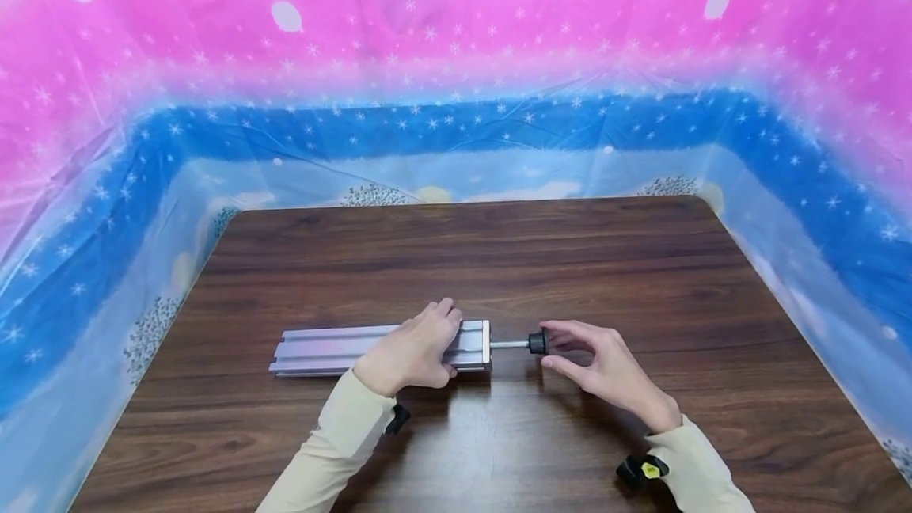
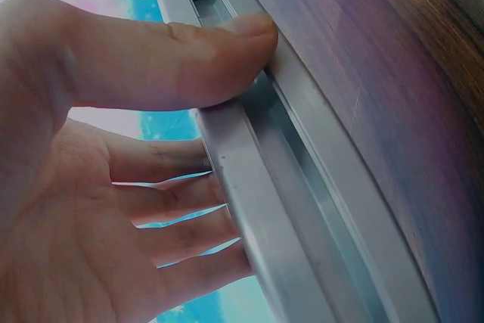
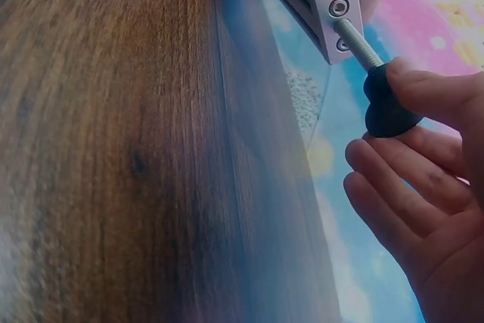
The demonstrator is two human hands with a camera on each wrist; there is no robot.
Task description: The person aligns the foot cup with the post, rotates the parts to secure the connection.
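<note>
A slotted aluminium profile (image 1: 321,348) lies lengthwise on the table, left of centre. My left hand (image 1: 413,345) grips it near its right end, the thumb (image 2: 227,58) over the near slotted face and the fingers on the other side. From the end plate (image 3: 333,24), which carries screws, a threaded rod (image 1: 509,344) sticks out to the right. On the rod's tip sits a black levelling foot (image 1: 537,341). With thumb and fingers my right hand (image 1: 606,355) pinches the foot, whose rounded base (image 3: 392,115) shows between them in the right wrist view.
The brown wood-grain table (image 1: 456,260) extends around both hands. Beyond its back and side edges hangs a pink and blue patterned cloth (image 1: 456,62). A black device with a yellow tag (image 1: 641,471) is worn under the right wrist, another black one (image 1: 399,418) at the left.
</note>
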